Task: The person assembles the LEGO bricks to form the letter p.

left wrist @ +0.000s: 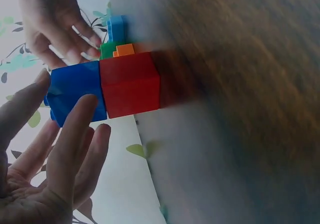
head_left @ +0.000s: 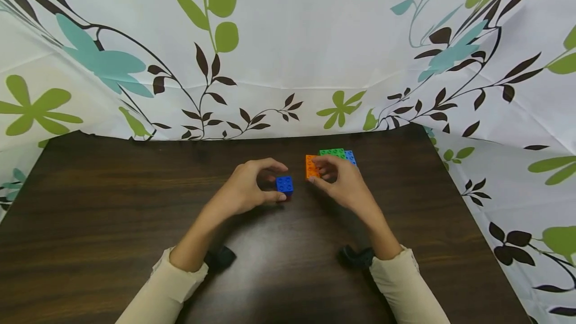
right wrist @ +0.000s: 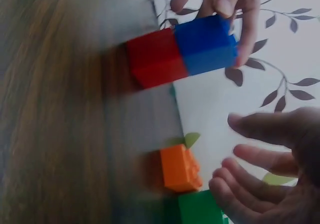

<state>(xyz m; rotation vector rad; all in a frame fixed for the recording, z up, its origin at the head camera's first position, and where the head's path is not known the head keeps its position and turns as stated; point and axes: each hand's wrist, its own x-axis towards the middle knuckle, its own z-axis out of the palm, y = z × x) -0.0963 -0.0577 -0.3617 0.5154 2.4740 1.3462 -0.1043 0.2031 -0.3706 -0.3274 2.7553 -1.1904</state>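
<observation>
Gripping blue block atop red block, seemingly for steadiness, left hand faces right hand, loose-fingered and empty by orange brick.

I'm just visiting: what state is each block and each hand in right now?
Blue block: studs up, stacked.
Red block: directly under the blue one.
Orange block: studs up, not held.
Green block: studs up, partly hidden.
Light blue block: beside the green one, partly hidden.
Left hand: loosely around the stack, no firm grip visible.
Right hand: relaxed, holding nothing.
</observation>
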